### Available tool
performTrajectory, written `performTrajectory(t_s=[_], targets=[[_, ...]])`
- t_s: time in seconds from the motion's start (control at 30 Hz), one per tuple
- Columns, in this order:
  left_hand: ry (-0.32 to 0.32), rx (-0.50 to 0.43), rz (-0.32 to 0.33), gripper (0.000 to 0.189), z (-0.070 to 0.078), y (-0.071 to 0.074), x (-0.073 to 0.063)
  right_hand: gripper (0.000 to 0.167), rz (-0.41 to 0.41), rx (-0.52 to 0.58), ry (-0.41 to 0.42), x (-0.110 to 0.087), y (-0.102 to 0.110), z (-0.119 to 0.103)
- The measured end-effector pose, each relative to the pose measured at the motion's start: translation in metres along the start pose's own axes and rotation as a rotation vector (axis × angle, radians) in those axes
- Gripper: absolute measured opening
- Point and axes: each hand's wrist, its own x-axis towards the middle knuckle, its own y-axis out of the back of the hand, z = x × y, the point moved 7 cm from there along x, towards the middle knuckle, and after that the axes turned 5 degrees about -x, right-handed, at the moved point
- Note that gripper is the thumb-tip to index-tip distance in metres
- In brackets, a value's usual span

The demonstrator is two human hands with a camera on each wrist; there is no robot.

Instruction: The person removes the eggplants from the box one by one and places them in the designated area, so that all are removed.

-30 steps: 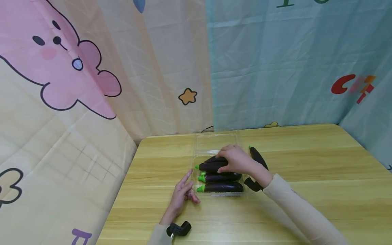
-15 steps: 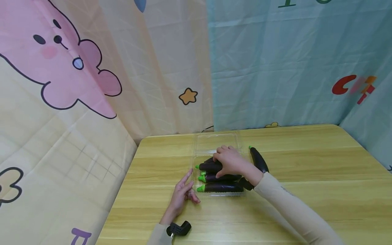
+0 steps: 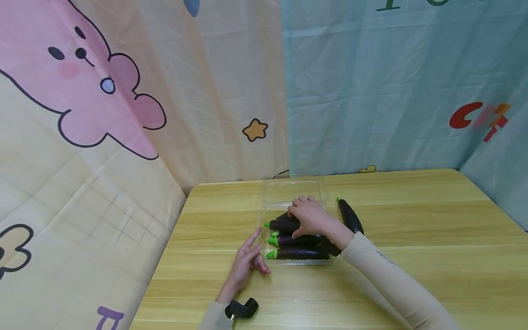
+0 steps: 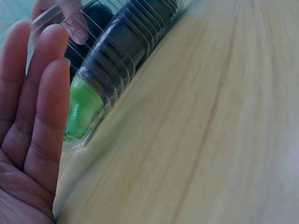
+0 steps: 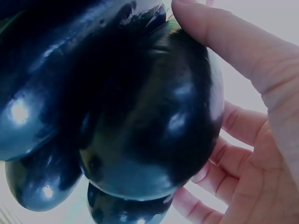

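On the pale wood-grain desk (image 3: 198, 229), my right hand (image 3: 311, 217) gripped a glossy dark-purple eggplant with a green stem (image 3: 284, 225), among similar eggplants (image 3: 301, 253) inside the clear plastic box (image 3: 294, 263); my left hand (image 3: 244, 263) stayed-free, fingers extended, stood beside it. Seemingly I was packing; next called for gentle release.

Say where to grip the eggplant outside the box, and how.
Likely best from above, across the middle of the eggplant: it lies flat on the table, thicker there than at its green stem, which points away. The right arm hides its near end.
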Motion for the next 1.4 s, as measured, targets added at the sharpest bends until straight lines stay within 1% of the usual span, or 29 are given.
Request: performTrajectory(t_s=[0.33, 0.83, 1.0, 1.2, 1.4], targets=[[0.005, 0.001, -0.003, 0.059, 0.0, -0.001, 0.001, 0.046, 0.016, 0.031, -0.015, -0.003, -0.001, 0.005], [0.004, -0.001, -0.004, 0.059, 0.0, -0.001, 0.001, 0.045, 0.062, 0.143, -0.034, -0.009, 0.006, 0.011], [0.005, 0.006, -0.002, 0.06, 0.001, -0.001, 0.0, 0.043, 0.063, 0.201, -0.043, -0.011, 0.006, 0.014], [0.008, 0.006, 0.0, 0.06, 0.001, -0.001, 0.0, 0.043, 0.091, 0.272, -0.062, -0.012, 0.008, 0.018], [0.004, 0.009, 0.002, 0.059, 0.001, -0.001, 0.0, 0.042, 0.144, 0.408, -0.107, -0.016, 0.012, 0.023]])
